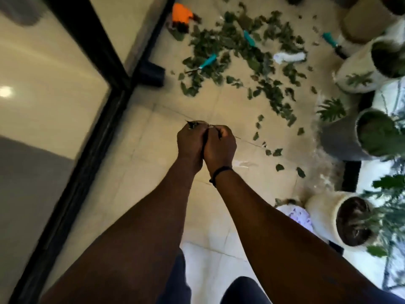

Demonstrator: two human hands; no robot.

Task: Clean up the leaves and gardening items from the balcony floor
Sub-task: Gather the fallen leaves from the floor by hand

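I am looking down from the head camera at both arms, which are reaching out together over the tiled balcony floor [140, 163] in the middle of the frame. The left hand [191, 141] and the right hand [220, 147] are pressing against each other, knuckles up, fingers curled. The left hand is gripping a small clump of leaves [194, 123] whose dark tips are poking out at its upper edge; the right hand is pinching a thin stem or leaf scrap at its top, though blur is keeping me from seeing it clearly. A dark wristband [220, 172] is sitting on the right wrist.

The scattered leaves [238, 53] are lying in a broad heap across the upper centre of the frame, with loose ones trailing down toward the right of the hands. Three teal-handled garden tools are lying among and beside them: one [208, 61] at the heap's left edge, one [249, 38] in its middle, one [331, 40] toward the upper right. An orange glove [180, 13] is lying at the top, and a white glove [289, 57] at the heap's right side. Potted plants [355, 73] are lining the right edge; a black door frame [114, 69] is running along the left.
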